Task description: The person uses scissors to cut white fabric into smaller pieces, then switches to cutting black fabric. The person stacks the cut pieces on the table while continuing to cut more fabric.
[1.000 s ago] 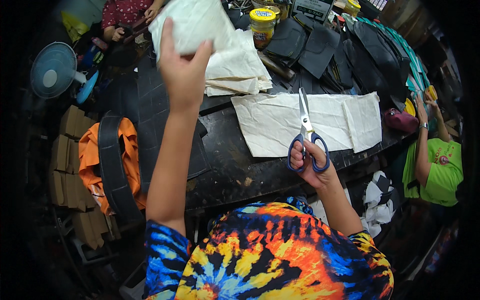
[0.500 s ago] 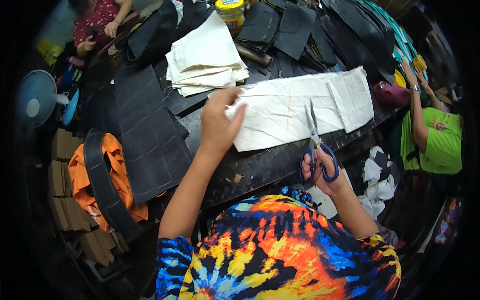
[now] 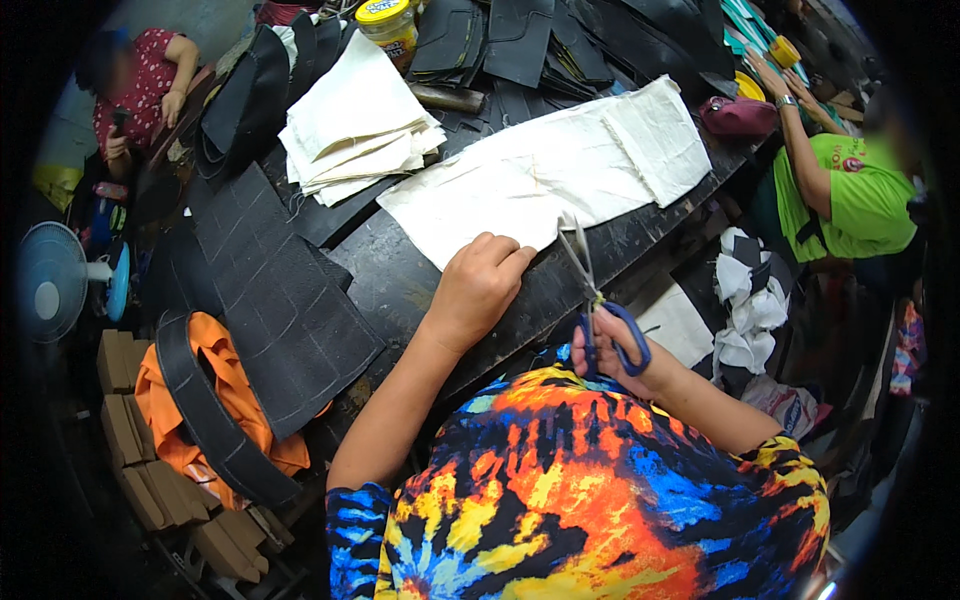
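A long piece of white cloth (image 3: 540, 175) lies across the dark table, with a folded layer at its right end. My left hand (image 3: 480, 285) is closed at the cloth's near edge, its fingers pinching the border. In my right hand (image 3: 625, 350) is a pair of scissors (image 3: 588, 268) with dark blue handles, thumb and fingers through the loops. Their blades are parted a little and point away from me, tips at the cloth's near edge just right of my left hand. Whether the blades bite into the cloth cannot be made out.
Beyond the cloth stand a stack of white cloth pieces (image 3: 355, 125), a yellow-lidded jar (image 3: 388, 28) and black leather-like pieces (image 3: 520, 40). Black sheets (image 3: 275, 290) and orange fabric (image 3: 215, 350) lie left. A maroon pouch (image 3: 738, 117) sits right. Two other people work nearby.
My left hand has come from the cloth's left end to its near edge and closed there. The scissors have shifted to that edge. The whole view has turned slightly.
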Demonstrator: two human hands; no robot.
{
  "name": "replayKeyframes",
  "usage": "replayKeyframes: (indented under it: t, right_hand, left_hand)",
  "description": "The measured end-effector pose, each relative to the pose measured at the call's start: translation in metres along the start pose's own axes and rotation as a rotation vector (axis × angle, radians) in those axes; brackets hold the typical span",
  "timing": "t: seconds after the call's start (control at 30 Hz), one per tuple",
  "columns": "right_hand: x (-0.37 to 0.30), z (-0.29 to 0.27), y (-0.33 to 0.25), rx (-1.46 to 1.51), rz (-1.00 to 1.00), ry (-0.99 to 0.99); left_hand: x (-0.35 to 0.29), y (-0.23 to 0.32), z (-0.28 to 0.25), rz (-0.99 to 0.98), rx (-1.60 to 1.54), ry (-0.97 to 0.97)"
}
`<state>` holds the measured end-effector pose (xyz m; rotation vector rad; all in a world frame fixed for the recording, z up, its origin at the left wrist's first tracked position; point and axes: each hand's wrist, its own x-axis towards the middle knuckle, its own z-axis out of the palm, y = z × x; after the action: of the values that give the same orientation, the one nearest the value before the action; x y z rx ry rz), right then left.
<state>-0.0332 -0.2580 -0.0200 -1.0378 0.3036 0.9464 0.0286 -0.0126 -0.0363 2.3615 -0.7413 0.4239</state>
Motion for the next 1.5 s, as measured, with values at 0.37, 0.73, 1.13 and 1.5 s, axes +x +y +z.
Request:
replayKeyframes:
  t: [0.37, 0.73, 1.13, 1.5]
  right_hand:
    - [-0.014, 0.021, -0.008, 0.018, 0.029, 0.008]
    - [-0.005, 0.036, -0.005, -0.211, -0.013, 0.157]
    - [0.012, 0.03, -0.012, -0.123, -0.048, 0.142]
    - [0.016, 0.033, -0.025, 0.006, -0.038, 0.143]
  left_hand:
    - [0.006, -0.002, -0.017, 0.034, 0.009, 0.024]
    - [-0.006, 0.019, -0.009, 0.044, -0.027, -0.018]
    - [-0.015, 0.028, -0.015, 0.02, -0.242, -0.093]
    - [-0.022, 0.041, -0.018, -0.054, -0.457, -0.198]
